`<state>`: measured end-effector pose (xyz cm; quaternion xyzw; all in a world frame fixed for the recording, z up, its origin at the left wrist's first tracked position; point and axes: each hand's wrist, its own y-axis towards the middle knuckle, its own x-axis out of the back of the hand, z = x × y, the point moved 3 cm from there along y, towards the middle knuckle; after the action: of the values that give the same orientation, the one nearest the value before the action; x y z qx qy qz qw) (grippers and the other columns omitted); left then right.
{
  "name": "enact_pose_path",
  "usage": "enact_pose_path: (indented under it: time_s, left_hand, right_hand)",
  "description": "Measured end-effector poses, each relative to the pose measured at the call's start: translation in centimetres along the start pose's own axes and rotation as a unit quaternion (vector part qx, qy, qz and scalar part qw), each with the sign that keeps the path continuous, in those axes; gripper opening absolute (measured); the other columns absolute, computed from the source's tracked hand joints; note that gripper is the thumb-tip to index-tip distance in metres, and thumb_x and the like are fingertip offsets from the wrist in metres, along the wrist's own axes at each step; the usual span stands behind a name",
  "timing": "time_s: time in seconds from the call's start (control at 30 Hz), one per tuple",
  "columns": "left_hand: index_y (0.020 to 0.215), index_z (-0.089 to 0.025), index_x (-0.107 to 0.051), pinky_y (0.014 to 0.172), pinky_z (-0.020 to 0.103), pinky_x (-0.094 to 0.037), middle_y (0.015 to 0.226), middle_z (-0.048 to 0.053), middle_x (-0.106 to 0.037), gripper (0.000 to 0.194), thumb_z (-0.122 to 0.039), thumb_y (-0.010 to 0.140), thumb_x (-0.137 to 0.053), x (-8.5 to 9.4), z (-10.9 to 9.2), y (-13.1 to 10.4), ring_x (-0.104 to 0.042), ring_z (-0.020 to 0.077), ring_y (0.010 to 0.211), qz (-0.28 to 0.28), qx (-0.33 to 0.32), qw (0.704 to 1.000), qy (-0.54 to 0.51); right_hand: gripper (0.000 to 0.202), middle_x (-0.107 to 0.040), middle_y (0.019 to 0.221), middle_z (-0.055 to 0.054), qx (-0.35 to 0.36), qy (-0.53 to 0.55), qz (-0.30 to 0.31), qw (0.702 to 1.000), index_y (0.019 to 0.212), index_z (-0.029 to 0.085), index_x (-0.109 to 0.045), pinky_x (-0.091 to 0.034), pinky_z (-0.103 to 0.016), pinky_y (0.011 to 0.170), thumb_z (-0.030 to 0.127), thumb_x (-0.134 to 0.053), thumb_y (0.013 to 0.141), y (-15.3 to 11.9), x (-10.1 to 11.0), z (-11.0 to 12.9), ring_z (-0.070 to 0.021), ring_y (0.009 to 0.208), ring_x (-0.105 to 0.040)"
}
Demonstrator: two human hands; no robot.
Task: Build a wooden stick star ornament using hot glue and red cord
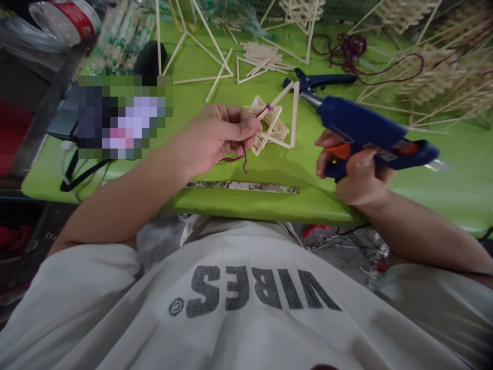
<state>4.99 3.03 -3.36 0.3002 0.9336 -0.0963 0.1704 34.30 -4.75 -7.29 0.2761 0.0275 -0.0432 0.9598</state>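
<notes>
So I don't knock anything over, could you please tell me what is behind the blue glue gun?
Just beyond the front of the glue gun, blue-handled cutters lie on the green table. Whatever the gun and right hand cover cannot be seen.

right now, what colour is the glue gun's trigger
The trigger is orange, clearest in the head view.

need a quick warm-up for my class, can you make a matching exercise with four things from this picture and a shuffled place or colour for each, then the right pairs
Things
1. short purple thread
2. glue gun
3. tabletop
4. flat, worn strip

Places and colours
A. bright green
B. lying close to the table's near edge
C. held in the right hand
D. at the fingertips of the left hand

Right pairs: 1-D, 2-C, 3-A, 4-B
</notes>
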Motion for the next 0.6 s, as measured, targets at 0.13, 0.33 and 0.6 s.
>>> enact_pose_path:
  time_s: [0.13,0.33,0.6]
  left_hand:
    - [0.093,-0.016,-0.089,0.061,0.022,-0.047,0.077,0.003,-0.077,0.034,-0.043,0.096,-0.11,0.2,0.9,0.1,-0.069,0.0081,0.067,0.058,-0.048,0.997,-0.018]
    - [0.093,-0.021,-0.087,0.063,0.026,-0.053,0.073,-0.002,-0.072,0.039,-0.049,0.089,-0.114,-0.4,1.7,1.2,-0.068,0.0097,0.062,0.143,-0.149,0.978,-0.029]
    - [0.095,-0.022,-0.085,0.064,0.027,-0.057,0.092,0.001,-0.08,0.043,-0.058,0.094,-0.109,-1.0,2.8,1.4,-0.069,0.0094,0.065,0.147,-0.168,0.974,-0.034]
  right_hand:
    - [0.057,-0.08,0.102,-0.013,0.028,0.02,-0.046,0.998,0.1,0.02,-0.096,-0.045,-0.033,0.038,0.074,-0.082,0.112,0.4,-1.3,1.8,-0.012,0.051,-0.061]
    - [0.055,-0.084,0.11,-0.015,0.038,0.031,0.037,0.998,0.116,0.023,-0.099,-0.048,-0.031,0.041,0.071,-0.073,0.118,-0.7,-0.9,0.8,-0.0115,0.049,-0.062]
    - [0.052,-0.084,0.116,-0.014,0.035,0.004,0.139,0.99,0.126,0.028,-0.095,-0.053,-0.037,0.042,0.072,-0.07,0.118,-1.4,-0.7,0.7,-0.0154,0.051,-0.065]
